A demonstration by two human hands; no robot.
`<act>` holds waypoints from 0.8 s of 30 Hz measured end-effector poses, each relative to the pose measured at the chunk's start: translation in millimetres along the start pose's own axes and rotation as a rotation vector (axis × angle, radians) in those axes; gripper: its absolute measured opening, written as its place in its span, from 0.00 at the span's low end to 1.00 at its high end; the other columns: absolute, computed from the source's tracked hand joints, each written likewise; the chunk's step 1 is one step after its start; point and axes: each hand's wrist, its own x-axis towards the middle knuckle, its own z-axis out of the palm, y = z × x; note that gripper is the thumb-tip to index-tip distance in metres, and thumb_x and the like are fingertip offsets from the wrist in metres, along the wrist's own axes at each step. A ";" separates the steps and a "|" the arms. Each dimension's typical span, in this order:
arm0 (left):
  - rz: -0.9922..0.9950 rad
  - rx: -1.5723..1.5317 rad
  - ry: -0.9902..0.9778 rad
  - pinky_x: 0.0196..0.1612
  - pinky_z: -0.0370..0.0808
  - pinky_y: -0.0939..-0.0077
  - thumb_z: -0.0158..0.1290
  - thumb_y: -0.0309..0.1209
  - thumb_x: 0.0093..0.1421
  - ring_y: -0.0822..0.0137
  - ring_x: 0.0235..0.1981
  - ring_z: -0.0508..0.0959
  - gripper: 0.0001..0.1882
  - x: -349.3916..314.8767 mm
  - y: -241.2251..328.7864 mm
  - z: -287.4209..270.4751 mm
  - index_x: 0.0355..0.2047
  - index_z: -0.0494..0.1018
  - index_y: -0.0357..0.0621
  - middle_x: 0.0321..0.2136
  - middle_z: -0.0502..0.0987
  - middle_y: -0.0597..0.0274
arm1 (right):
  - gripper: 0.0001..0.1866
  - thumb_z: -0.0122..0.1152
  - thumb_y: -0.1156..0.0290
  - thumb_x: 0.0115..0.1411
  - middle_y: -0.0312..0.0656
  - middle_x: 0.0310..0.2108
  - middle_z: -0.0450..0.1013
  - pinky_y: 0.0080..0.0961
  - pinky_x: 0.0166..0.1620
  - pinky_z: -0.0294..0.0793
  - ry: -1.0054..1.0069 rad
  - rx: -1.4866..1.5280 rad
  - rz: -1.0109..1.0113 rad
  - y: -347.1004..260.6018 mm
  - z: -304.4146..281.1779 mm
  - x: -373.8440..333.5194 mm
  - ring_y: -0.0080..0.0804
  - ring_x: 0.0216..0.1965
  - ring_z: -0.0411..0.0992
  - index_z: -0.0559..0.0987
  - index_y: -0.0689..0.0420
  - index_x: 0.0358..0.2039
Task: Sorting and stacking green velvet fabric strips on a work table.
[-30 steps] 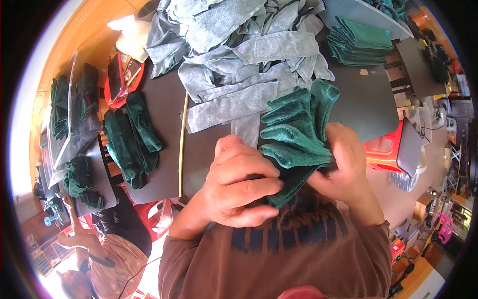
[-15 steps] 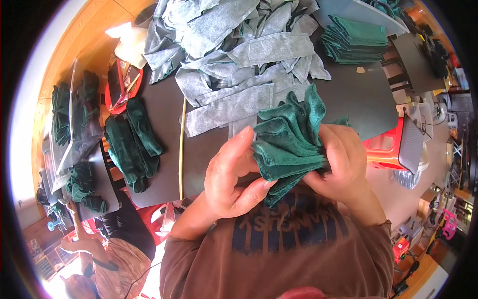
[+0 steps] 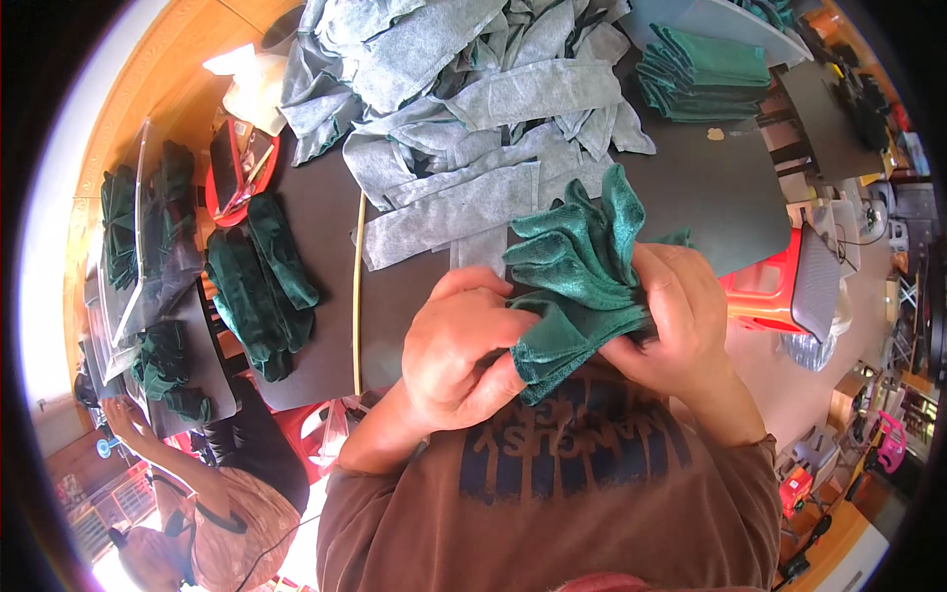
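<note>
A bundle of green velvet fabric pieces (image 3: 582, 266) fans out in front of my chest. My right hand (image 3: 679, 311) is closed round its gathered end, fingers on top and thumb beneath. At the lower left folds, my left hand (image 3: 464, 350) has its fingers curled in, with thumb and index finger at the cloth's edge. The ends of the left fingers are partly hidden by the fabric. Beyond the bundle lies a big heap of grey-backed fabric strips (image 3: 454, 207), with green showing at some edges.
Folded green cloths (image 3: 705, 74) are stacked at the far right of the dark table (image 3: 705, 187). To the left lie a yellow stick (image 3: 358, 306), dark green velvet pieces (image 3: 258, 296) and a red tray (image 3: 240, 173) of tools. A red stool (image 3: 774, 286) stands right; another person (image 3: 232, 523) sits lower left.
My left hand has gone from spread fingers to curled ones at the lower folds, which have shifted. The right hand keeps its hold. The other person's arm has moved outward.
</note>
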 end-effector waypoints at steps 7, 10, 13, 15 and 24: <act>0.190 0.152 0.193 0.34 0.66 0.64 0.60 0.38 0.49 0.58 0.31 0.74 0.14 -0.1 -2.3 13.1 0.31 0.75 0.41 0.35 0.74 0.56 | 0.36 0.70 0.70 0.34 0.45 0.36 0.75 0.36 0.39 0.71 0.054 -0.023 -0.010 0.9 2.2 1.6 0.44 0.35 0.74 0.72 0.64 0.48; 0.237 0.112 0.191 0.39 0.66 0.61 0.61 0.41 0.49 0.58 0.33 0.76 0.15 0.5 -1.6 14.6 0.28 0.74 0.42 0.37 0.76 0.54 | 0.35 0.69 0.70 0.34 0.45 0.36 0.75 0.36 0.38 0.71 0.072 -0.013 -0.032 1.9 3.7 1.1 0.43 0.34 0.74 0.72 0.64 0.48; 0.049 -0.216 -0.008 0.53 0.62 0.56 0.59 0.44 0.54 0.57 0.34 0.78 0.18 -3.9 -1.7 8.5 0.33 0.72 0.42 0.36 0.79 0.55 | 0.35 0.69 0.70 0.34 0.45 0.35 0.75 0.36 0.37 0.71 0.086 -0.042 -0.043 3.0 3.9 -0.7 0.43 0.33 0.74 0.72 0.64 0.48; -0.010 -0.284 0.019 0.53 0.61 0.57 0.59 0.43 0.54 0.55 0.36 0.78 0.21 -9.2 -5.1 9.0 0.38 0.70 0.39 0.35 0.79 0.53 | 0.36 0.69 0.70 0.34 0.45 0.35 0.75 0.35 0.36 0.71 0.088 -0.043 -0.068 4.2 5.7 -0.6 0.42 0.33 0.74 0.72 0.64 0.48; -0.254 -0.473 0.197 0.46 0.72 0.74 0.54 0.21 0.59 0.64 0.41 0.77 0.26 -15.9 10.5 19.4 0.55 0.57 0.28 0.38 0.76 0.48 | 0.36 0.70 0.69 0.35 0.45 0.34 0.73 0.35 0.35 0.70 0.085 -0.060 -0.131 5.1 7.1 -1.3 0.42 0.31 0.73 0.72 0.65 0.48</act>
